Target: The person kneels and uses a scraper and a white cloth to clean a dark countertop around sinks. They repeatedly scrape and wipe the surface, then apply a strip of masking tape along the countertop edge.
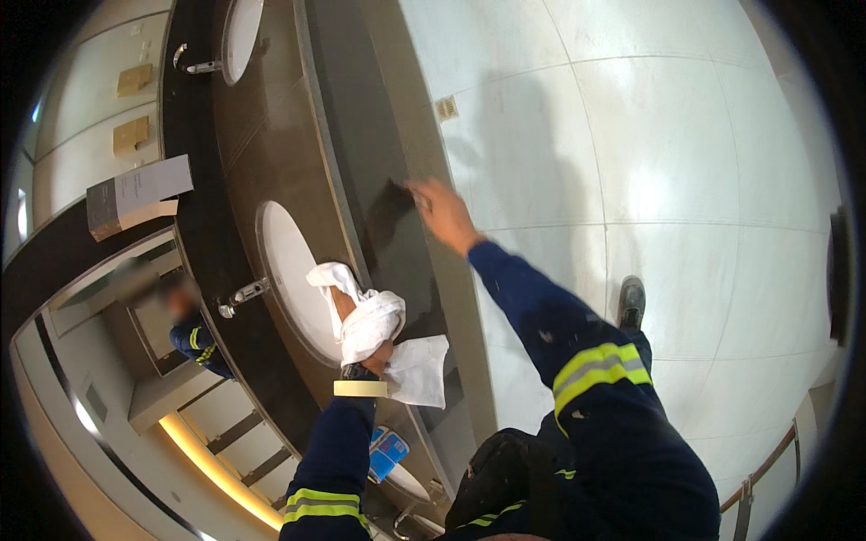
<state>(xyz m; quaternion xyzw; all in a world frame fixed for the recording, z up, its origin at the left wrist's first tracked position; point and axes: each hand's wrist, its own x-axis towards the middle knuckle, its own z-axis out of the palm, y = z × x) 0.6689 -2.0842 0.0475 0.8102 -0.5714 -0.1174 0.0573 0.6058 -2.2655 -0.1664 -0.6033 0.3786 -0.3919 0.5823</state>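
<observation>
White cloth point(374, 323) at the oval sink's point(290, 270) near side, bunched around your left hand point(344, 305), which grips it, finger curl mostly hidden; cream tape roll point(361, 389) at that wrist. Your right hand point(444, 215), fingers partly curled, is near the dark counter front point(374, 135); cannot tell whether it holds anything small.

- White and grey box point(140, 194) on the dark counter point(200, 135): small lines of print on its pale face; too small to read.
- Blue and white packet point(386, 453), partly behind the left sleeve point(332, 451): markings not legible.
- Readable text, numbers or signs: none found.
</observation>
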